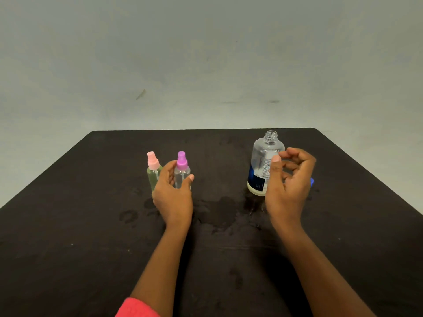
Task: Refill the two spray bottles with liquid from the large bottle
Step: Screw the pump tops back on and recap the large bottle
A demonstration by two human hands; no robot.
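Note:
Two small clear spray bottles stand upright at the table's middle left. The pink-capped spray bottle (153, 172) holds greenish liquid. My left hand (172, 195) curls round the purple-capped spray bottle (182, 173), thumb on its right side and fingers on its left. The large clear bottle (263, 165), with a dark blue label, stands uncapped at the right with a little liquid at its bottom. My right hand (290, 184) hovers just right of it, fingers loosely curled and holding nothing, its thumb in front of the bottle's side.
A blue cap (312, 181) peeks out behind my right hand on the black table (91, 236). Wet patches (223, 211) darken the table between the bottles. A grey floor lies beyond the far edge.

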